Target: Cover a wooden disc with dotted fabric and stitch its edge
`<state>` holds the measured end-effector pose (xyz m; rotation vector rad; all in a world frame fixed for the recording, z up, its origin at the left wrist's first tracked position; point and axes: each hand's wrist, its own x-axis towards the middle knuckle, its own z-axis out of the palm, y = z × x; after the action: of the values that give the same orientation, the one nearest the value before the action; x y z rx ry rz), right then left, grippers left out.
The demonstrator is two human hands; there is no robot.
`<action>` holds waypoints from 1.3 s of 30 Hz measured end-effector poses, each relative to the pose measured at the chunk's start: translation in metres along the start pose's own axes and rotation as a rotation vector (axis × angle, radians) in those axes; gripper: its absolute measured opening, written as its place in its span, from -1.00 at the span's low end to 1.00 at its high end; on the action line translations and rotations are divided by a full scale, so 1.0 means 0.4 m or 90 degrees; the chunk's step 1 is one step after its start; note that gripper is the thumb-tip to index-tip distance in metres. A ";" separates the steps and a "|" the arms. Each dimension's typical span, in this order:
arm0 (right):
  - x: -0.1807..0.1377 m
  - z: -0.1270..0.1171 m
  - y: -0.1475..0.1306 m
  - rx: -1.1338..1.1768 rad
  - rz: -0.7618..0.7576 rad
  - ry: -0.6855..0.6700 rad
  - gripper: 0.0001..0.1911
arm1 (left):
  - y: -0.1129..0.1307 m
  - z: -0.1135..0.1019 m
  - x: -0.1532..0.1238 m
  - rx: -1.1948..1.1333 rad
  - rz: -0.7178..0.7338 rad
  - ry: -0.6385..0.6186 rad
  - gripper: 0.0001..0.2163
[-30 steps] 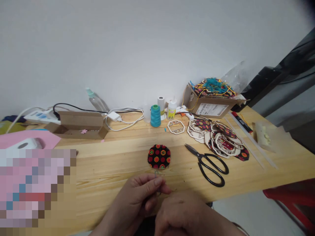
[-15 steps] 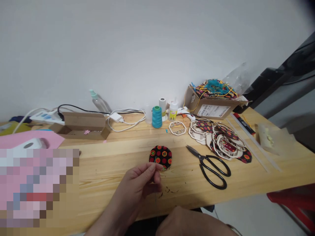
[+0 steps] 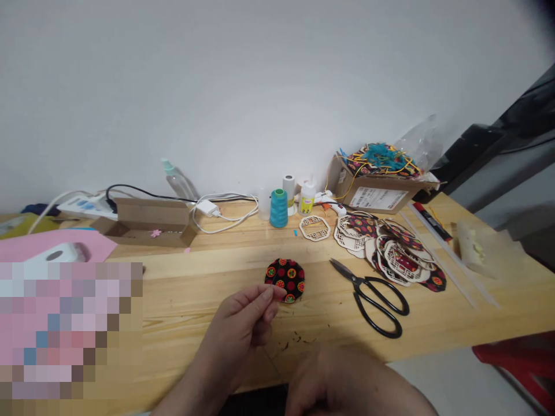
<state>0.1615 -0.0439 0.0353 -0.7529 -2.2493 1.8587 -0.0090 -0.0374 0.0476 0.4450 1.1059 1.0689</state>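
Though left grip [image 3: 243,323] pinches closed against lower edge of fabric disc [image 3: 285,280], right grip [image 3: 347,384] unreadable.

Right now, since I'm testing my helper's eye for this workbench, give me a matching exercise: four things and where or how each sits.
Things:
1. teal thread cone
2. black-handled scissors
3. patterned fabric disc
4. cardboard box

States:
A. touching the fingertips of the left hand
B. holding teal and yellow strands
C. upright on the wooden table
D. lying in front of the stacked wooden frames

Pairs: 1-C, 2-D, 3-A, 4-B
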 end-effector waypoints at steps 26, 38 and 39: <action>0.132 -0.071 -0.021 0.382 0.028 0.486 -0.85 | -0.018 -0.006 0.003 0.177 0.023 -0.081 -0.78; 0.133 -0.075 -0.017 0.371 0.054 0.502 -0.83 | -0.028 0.000 0.011 0.108 0.054 -0.045 -0.82; 0.135 -0.075 -0.018 0.365 0.056 0.506 -0.83 | -0.028 0.001 0.011 0.120 0.057 -0.038 -0.81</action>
<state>0.1246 0.0060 0.0378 -1.1936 -1.1527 1.6702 -0.0033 -0.0385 0.0370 0.6772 1.1471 1.0266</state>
